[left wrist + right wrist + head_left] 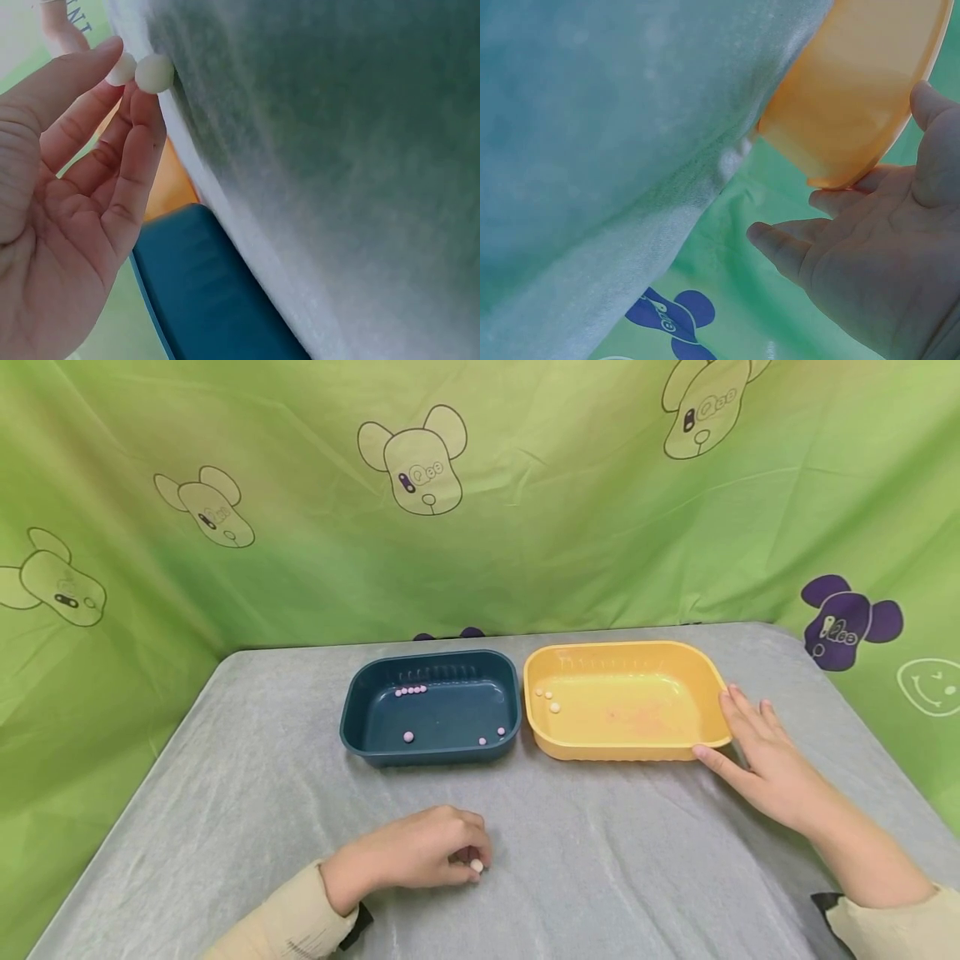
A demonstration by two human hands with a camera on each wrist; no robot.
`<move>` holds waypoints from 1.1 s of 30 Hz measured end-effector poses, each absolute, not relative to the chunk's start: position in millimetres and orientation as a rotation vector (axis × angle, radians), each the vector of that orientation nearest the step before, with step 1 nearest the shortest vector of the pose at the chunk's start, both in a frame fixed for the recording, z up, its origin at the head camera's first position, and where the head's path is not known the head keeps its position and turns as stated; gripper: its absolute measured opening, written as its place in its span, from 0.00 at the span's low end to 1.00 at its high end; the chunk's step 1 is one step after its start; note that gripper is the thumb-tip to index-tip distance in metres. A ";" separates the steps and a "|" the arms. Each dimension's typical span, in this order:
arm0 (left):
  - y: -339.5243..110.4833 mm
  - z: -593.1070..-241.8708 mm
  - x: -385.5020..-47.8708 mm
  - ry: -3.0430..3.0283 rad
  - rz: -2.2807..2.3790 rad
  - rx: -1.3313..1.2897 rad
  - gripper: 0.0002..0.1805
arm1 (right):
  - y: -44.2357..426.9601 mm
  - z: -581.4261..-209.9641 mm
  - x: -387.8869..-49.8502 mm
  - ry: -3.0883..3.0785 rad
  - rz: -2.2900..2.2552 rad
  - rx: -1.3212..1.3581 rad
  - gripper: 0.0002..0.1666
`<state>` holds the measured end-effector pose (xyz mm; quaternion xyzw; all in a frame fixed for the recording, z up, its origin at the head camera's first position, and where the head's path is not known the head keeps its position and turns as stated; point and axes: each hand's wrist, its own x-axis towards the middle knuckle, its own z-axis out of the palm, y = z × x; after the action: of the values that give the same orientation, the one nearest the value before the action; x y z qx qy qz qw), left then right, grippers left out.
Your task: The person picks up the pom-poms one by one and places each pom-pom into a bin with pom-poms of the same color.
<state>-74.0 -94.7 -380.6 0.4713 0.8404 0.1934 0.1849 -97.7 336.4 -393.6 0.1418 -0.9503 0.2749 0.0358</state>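
Observation:
My left hand (420,852) is low over the grey cloth, in front of the blue tray (431,758). It pinches a small white ball (120,69) between thumb and fingertips. A second white ball (154,73) shows at the fingertips in the left wrist view; I cannot tell whether it is held or lies on the cloth. Only one white ball (477,865) shows there in the head view. At the right end of the yellow tray (626,752), my right hand (772,772) touches the rim with its fingers extended and thumb at the near corner.
Inside the blue tray are a row of small pink balls (410,691), a larger pink ball (408,737) and two loose ones near its right end. Several white balls (555,707) sit at the yellow tray's left. A green patterned curtain (480,568) hangs behind the table.

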 end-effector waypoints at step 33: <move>-100.9 -350.4 -82.8 2.423 0.571 1.385 0.04 | 337.6 -394.7 -97.8 -2.906 0.837 0.456 0.49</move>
<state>-82.8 -100.9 -350.4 0.4810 0.8415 0.1983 0.1457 -97.8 337.6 -394.7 0.1491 -0.9494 0.2734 0.0417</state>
